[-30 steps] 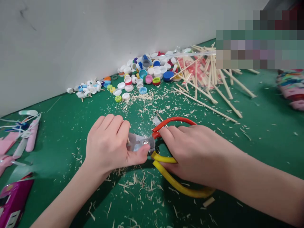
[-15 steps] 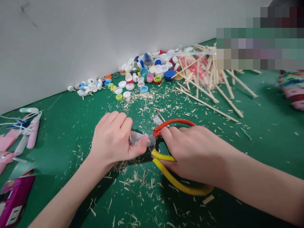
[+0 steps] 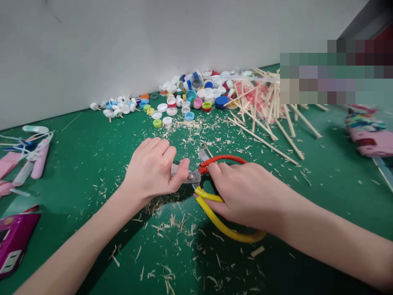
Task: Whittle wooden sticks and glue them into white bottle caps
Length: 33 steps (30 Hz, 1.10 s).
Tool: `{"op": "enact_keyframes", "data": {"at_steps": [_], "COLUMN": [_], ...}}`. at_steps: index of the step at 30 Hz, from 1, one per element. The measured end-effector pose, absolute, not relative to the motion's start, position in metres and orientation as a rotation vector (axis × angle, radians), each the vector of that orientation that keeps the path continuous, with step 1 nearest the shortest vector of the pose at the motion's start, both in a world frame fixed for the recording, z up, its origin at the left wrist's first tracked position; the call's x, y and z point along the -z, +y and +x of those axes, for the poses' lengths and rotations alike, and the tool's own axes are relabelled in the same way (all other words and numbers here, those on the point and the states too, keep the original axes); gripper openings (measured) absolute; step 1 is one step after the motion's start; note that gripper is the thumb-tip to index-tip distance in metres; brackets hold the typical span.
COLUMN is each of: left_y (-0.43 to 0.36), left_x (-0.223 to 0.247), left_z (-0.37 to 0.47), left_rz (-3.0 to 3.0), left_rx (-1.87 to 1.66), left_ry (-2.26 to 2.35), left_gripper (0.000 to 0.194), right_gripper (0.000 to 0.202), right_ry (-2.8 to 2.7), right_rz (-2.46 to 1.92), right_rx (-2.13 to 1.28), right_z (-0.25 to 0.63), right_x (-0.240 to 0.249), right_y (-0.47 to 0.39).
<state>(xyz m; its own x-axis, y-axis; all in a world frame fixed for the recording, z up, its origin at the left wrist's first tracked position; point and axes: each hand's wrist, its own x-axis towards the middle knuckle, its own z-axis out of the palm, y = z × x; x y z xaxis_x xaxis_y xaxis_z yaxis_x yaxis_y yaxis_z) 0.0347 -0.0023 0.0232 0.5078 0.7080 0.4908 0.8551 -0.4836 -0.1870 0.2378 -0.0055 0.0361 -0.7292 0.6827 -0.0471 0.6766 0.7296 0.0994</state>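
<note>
My right hand (image 3: 245, 188) is wrapped round a pair of scissors (image 3: 190, 177) with one red and one yellow handle. Their short metal blades point left into my left hand (image 3: 152, 168). That hand is closed, knuckles up, with its thumb lying over the blades near the pivot. A wooden stick in its grasp is hidden now; only a pale sliver of it showed half a second ago. Just beyond my right fingers a metal blade (image 3: 204, 155) with a thin rod pokes out; whether I hold it I cannot tell. Wood shavings (image 3: 172, 223) lie below and around both hands.
Against the wall lie a heap of bottle caps (image 3: 190, 96) and white caps on short sticks (image 3: 118, 107). Wooden sticks (image 3: 270, 123) spread at the back right. Left are pink parts with wires (image 3: 39, 157) and a magenta box (image 3: 16, 241); a pink object (image 3: 373, 139) lies far right.
The view has shifted a little. My left thumb has lifted and bent back along the blades, and the sliver of wood by my left fist no longer shows. My right hand still grips the scissors.
</note>
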Motion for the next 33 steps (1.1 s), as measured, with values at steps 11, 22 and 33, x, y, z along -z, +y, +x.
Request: {"op": "enact_keyframes", "data": {"at_steps": [11,22,33], "left_y": [-0.005,-0.021,-0.019], "left_x": [-0.046,-0.042,-0.041], "left_z": [0.022,0.045,0.049], "left_rz": [-2.283,-2.186,-2.248], "left_rx": [0.712,0.717,0.716], "left_ry": [-1.171,-1.623,-1.452], "left_gripper": [0.036,0.041,0.035], "right_gripper": [0.045,0.042,0.047], "right_ry": [2.702,2.45,2.561], "right_rz": [1.449,1.477,1.003], "right_rx": [0.318,1.585,1.613], "right_z": [0.249,0.271,0.282], "right_x": [-0.04,-0.059,-0.072], "right_y": [0.009,0.018,0.013]}}
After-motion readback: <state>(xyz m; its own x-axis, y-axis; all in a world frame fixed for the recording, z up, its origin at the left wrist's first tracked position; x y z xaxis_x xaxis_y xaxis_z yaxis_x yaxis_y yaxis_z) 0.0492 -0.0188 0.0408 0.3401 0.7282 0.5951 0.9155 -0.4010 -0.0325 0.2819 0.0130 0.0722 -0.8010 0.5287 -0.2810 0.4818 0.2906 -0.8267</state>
